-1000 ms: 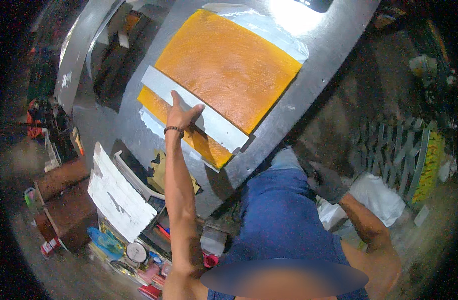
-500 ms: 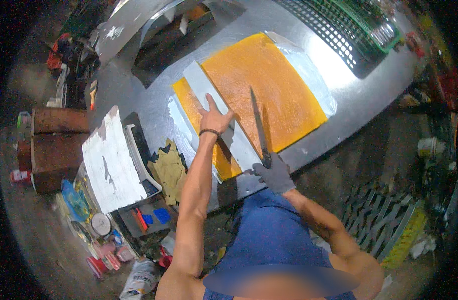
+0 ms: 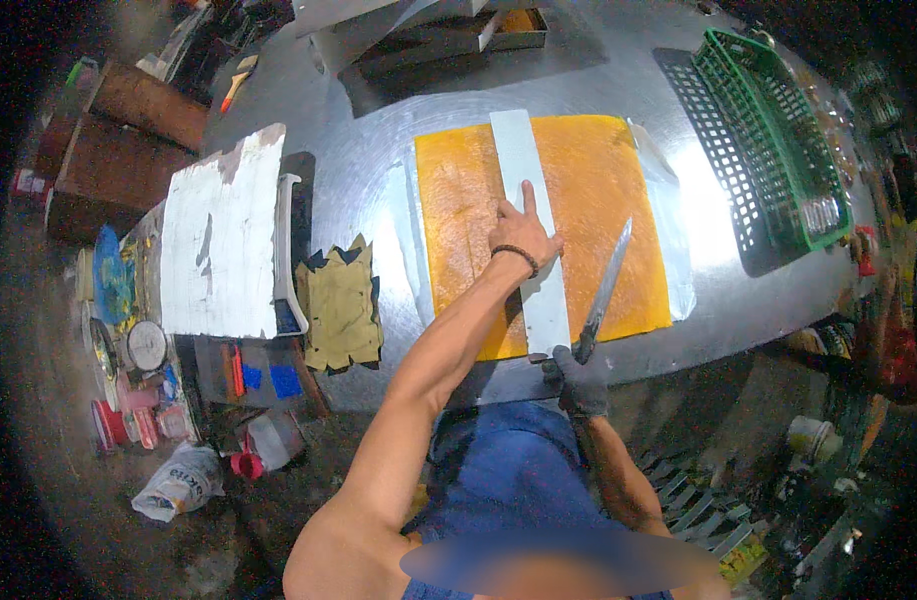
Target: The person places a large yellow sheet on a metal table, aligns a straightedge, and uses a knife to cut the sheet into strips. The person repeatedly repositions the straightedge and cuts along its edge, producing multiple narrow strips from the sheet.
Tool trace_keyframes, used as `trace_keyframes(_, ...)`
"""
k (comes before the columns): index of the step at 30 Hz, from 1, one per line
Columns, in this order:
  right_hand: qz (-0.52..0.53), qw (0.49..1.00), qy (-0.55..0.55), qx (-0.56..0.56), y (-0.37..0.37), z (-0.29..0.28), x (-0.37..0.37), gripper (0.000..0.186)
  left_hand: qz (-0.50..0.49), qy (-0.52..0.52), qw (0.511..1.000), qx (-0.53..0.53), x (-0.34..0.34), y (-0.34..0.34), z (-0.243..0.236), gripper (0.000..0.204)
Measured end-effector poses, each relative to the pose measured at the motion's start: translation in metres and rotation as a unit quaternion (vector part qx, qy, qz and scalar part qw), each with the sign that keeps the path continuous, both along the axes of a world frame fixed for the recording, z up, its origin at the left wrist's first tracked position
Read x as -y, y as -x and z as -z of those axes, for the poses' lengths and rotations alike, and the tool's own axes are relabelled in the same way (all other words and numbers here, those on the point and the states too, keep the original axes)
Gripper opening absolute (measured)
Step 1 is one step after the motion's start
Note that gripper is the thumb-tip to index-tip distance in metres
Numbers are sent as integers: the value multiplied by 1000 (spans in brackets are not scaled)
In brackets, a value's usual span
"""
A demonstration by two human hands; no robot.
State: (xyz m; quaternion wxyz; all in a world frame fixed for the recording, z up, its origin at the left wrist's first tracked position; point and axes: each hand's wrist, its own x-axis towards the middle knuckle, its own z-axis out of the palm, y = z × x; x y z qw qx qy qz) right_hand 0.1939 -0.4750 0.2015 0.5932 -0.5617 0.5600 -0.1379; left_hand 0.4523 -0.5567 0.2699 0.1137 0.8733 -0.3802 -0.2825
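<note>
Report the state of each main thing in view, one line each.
Orange sheet: flat on the metal table
Pale strip: flat across the orange sheet
Left hand: bare, spread on the pale strip
Knife: unsheathed, tip toward the table's far side
Right hand: gloved, gripping the knife
Brush: lying down, unheld
White panel: ragged along its far edge
Green basket: on the table, unheld

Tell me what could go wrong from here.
The long, pointed grey knife in the dark-grey-gloved right hand might slip and cut the bare left hand, which wears no glove.

That left hand rests near the middle of the flat, pale grey strip, so the strip's far end could swivel on the glossy orange rectangular sheet.
</note>
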Motion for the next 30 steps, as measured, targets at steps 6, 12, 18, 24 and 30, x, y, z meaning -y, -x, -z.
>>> trace_keyframes(6, -37, 995, 62, -64, 1, 3, 4, 22, 3, -6, 1000, 6, 1, -1, 3, 117)
trace_keyframes(12, -21, 998, 47, -41, 0, 5, 3, 18, -10, -1, 1000, 1, 0, 0, 3, 118)
trace_keyframes(18, 13, 998, -53, -38, -8, -25, 1, 35, 11, -7, 1000, -1, 8, -11, 12, 125)
trace_keyframes(24, 86, 990, -80, 74, -22, -68, -11, 18, 70, -17, 996, -45, 10, -27, 17, 130)
trace_keyframes(30, 110, 988, -85, 65, -35, -77, -17, 19, 78, -14, 994, -70, 9, -29, 18, 129)
